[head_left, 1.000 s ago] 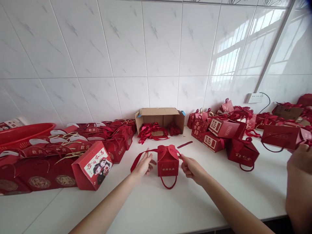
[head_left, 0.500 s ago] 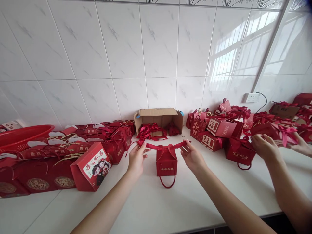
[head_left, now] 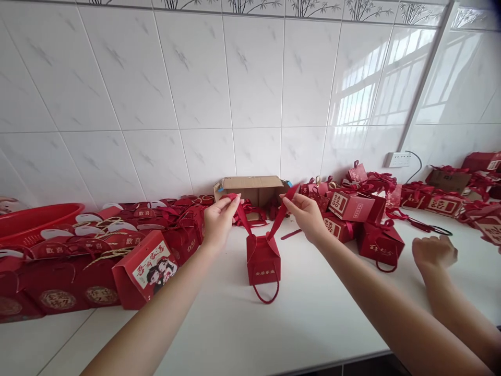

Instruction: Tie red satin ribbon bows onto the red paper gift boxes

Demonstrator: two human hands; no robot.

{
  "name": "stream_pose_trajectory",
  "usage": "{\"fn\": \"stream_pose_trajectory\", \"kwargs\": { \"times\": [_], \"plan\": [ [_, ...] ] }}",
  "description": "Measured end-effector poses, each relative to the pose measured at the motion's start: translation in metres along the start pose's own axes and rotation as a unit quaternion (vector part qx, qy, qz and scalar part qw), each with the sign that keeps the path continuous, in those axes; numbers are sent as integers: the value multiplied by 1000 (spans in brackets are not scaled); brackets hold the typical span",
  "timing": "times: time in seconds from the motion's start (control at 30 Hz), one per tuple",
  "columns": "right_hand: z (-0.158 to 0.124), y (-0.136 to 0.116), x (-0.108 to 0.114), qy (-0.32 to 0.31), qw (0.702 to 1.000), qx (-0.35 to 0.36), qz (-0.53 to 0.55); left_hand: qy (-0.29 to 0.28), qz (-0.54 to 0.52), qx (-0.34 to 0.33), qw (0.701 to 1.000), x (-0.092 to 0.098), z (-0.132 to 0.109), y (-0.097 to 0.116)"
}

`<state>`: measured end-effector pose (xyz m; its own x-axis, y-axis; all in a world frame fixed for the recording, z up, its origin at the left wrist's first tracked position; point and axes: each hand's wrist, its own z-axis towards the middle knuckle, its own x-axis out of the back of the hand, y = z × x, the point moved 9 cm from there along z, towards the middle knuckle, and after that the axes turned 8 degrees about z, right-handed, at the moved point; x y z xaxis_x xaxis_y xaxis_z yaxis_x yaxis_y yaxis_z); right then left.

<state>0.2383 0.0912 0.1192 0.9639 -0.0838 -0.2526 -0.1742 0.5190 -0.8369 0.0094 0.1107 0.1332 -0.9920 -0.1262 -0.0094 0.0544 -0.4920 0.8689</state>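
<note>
Wall: white tiles, behind everything.
Worktop: white, runs along the wall.
Left pile: many red gift boxes, close together.
Right pile: more red gift boxes.
Carton: open, against the wall.
Box: small, red, upright on the worktop between the arms (a loop hangs at its front).
Left hand: raised, pinching one ribbon end.
Right hand: raised, pinching the other end.
Other hand: a co-worker's, loosely closed, on the worktop at right.
Ribbon: red, rises from the box top in a V.
</note>
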Motion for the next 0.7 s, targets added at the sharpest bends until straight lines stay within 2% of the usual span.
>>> {"fn": "stream_pose_trajectory", "kwargs": {
  "times": [0.17, 0.33, 0.5, 0.7],
  "plan": [
    [9, -19, -17, -51, 998, 25, -30, -26, -33, -20, 999, -12, 12, 16],
    [11, -26, -24, -73, 997, 23, 3, -38, -89, -21, 995, -18, 19, 26],
    [11, -26, -26, -79, 997, -1, 26, -58, -98, 0, 993, -25, 19, 23],
    [14, -30, -23, -85, 995, 6, 45, -73, -89, 13, 993, -29, 14, 12]
  ]
}}
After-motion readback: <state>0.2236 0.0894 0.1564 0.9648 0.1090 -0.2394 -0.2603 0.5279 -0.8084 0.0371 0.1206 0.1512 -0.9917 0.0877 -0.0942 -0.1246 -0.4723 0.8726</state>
